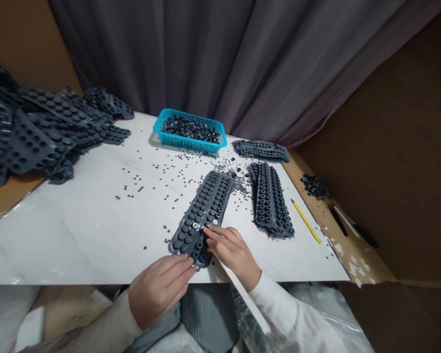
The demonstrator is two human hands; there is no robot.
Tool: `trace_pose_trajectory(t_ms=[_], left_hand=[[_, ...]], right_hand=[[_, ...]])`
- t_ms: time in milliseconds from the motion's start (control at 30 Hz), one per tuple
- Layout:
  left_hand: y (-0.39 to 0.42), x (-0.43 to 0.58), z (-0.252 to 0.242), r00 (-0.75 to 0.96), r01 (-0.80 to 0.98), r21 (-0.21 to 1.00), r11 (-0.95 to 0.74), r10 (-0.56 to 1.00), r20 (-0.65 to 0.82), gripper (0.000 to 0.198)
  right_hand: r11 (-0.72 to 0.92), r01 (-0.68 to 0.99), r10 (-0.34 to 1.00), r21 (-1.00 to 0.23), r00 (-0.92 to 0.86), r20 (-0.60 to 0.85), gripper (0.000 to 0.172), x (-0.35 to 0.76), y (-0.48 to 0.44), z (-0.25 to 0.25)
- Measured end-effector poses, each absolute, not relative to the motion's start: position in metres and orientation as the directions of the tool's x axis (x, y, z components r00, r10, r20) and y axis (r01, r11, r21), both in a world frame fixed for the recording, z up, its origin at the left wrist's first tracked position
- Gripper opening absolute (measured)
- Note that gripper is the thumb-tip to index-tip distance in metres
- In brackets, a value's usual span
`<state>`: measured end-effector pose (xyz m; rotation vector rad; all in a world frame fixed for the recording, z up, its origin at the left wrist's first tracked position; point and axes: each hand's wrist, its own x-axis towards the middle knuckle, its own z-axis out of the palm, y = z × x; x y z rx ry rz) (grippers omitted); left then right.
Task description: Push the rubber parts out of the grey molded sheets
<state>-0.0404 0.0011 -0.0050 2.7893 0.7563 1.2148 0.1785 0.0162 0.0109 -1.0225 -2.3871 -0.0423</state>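
A dark grey rubber sheet (208, 206) with rows of round studs lies slantwise on the white tabletop. My left hand (162, 287) grips its near left corner, fingers pressed together on the edge. My right hand (237, 252) is closed around a long, thin white strip (244, 294), which trails down past my wrist. The fingertips of that hand touch the studs near the sheet's lower middle. Two studs there have pale tops. What lies under the right fingertips is hidden.
A blue basket (191, 143) of small dark pieces stands at the back. Stacked studded sheets (271, 201) and a folded one (260, 150) lie right, near a yellow pencil (306, 221). A large sheet pile (40, 130) fills the left. Small dark discs are scattered across the tabletop (77, 230).
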Motion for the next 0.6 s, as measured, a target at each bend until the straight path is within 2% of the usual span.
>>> trace_pose_trajectory(t_ms=[67, 133, 233, 367, 600], left_hand=[[0.0013, -0.0407, -0.0049, 0.582, 0.426, 0.197, -0.883, 0.434, 0.688, 0.023], [0.0013, -0.0414, -0.0049, 0.589, 0.423, 0.196, -0.884, 0.433, 0.682, 0.023], [0.0011, -0.0423, -0.0048, 0.603, 0.420, 0.187, -0.888, 0.427, 0.674, 0.024], [0.0008, -0.0419, -0.0052, 0.593, 0.426, 0.193, -0.884, 0.434, 0.678, 0.023], [0.0004, -0.0405, -0.0053, 0.582, 0.428, 0.194, -0.883, 0.434, 0.688, 0.023]], right_hand=[[0.701, 0.705, 0.657, -0.109, -0.578, 0.484, 0.011, 0.1782, 0.0169, 0.0116], [0.661, 0.741, 0.679, -0.117, -0.525, 0.513, 0.015, 0.1791, 0.0176, 0.0130], [0.583, 0.770, 0.746, -0.259, -0.381, 0.546, 0.017, 0.1817, 0.0186, 0.0151], [0.538, 0.690, 0.825, -0.484, -0.316, 0.468, 0.008, 0.1832, 0.0182, 0.0136], [0.530, 0.641, 0.845, -0.556, -0.340, 0.413, 0.004, 0.1796, 0.0160, 0.0142]])
